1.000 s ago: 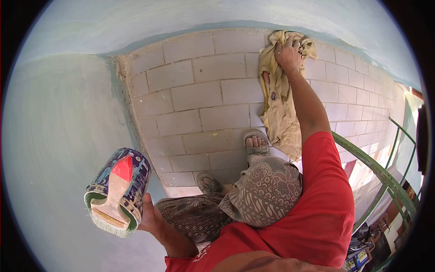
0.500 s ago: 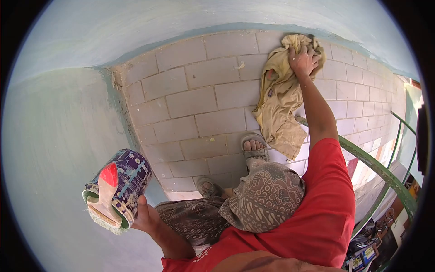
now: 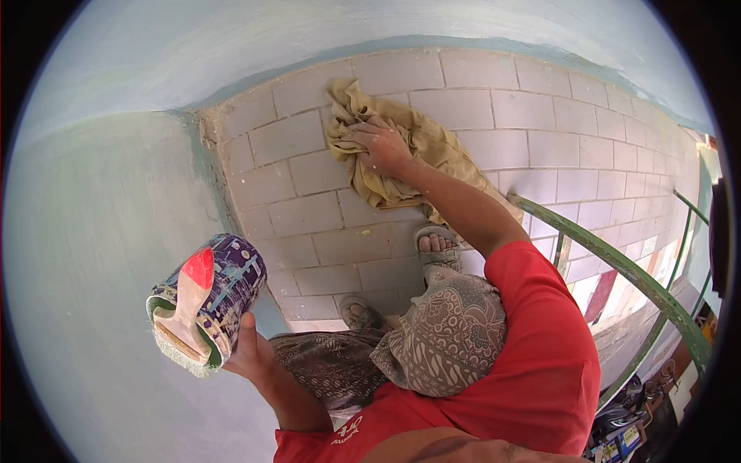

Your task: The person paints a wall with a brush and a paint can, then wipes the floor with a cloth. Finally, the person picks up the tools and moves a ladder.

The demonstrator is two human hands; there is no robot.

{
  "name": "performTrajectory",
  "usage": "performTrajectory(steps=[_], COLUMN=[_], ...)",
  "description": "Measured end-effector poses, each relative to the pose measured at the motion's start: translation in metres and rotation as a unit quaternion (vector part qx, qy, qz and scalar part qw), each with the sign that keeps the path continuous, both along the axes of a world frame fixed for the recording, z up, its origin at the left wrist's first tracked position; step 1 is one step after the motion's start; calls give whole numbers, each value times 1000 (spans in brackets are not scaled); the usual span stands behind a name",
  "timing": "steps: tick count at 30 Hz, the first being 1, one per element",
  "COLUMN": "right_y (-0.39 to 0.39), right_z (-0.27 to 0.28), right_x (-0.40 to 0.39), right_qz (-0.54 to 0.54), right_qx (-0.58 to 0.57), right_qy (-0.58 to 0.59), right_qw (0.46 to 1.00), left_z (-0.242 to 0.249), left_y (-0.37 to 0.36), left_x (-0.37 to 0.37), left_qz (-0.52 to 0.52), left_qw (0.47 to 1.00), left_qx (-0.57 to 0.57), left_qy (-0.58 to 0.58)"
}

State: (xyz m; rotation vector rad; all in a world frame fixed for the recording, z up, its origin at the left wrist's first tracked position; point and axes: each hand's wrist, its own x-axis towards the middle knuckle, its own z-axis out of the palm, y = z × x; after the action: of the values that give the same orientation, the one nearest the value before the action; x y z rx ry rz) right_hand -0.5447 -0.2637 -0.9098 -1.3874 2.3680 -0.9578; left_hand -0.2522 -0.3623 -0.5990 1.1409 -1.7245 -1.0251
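Observation:
My left hand is wrapped round a paint can, purple and streaked with paint. The can tilts with its mouth toward the lower left. A wide paintbrush with a red-tipped handle lies across the can's rim, its pale bristles at the mouth. Down on the tiled floor, my right hand presses on a bunched yellowish-tan cloth. Its fingers are partly sunk in the folds. The cloth's tail trails toward the right, near my sandaled foot.
Grey rectangular tiles cover the floor. Pale blue-green walls meet at a corner on the left. A curved green metal rail runs along my right side. Beyond it, at the lower right, are several items I cannot make out.
My right hand has swept the cloth leftward across the tiles, toward the wall corner. The can and brush in my left hand have shifted only slightly.

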Motion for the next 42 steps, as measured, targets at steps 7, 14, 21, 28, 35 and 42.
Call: performTrajectory(steps=[7, 14, 21, 28, 35, 42], right_y=[110, 7, -89, -16, -40, -152], right_z=[21, -17, 25, 25, 19, 20], right_x=[-122, -95, 71, -13, -115, -33], right_qz=[-347, -222, 123, -218, -371, -165], right_qx=[-7, 96, 66, -47, 226, 172], right_qy=[149, 172, 43, -60, 60, 39], right_qw=[926, 955, 989, 973, 899, 970], left_z=[26, 36, 30, 26, 25, 2], left_y=[4, 16, 17, 16, 21, 16], left_x=[68, 75, 55, 64, 64, 33], left_qz=[56, 97, 71, 80, 79, 30], left_qw=[993, 992, 996, 996, 996, 995], left_qx=[-77, -55, -61, -43, -22, 45], left_qy=[-68, -57, -1, -23, -28, -82])
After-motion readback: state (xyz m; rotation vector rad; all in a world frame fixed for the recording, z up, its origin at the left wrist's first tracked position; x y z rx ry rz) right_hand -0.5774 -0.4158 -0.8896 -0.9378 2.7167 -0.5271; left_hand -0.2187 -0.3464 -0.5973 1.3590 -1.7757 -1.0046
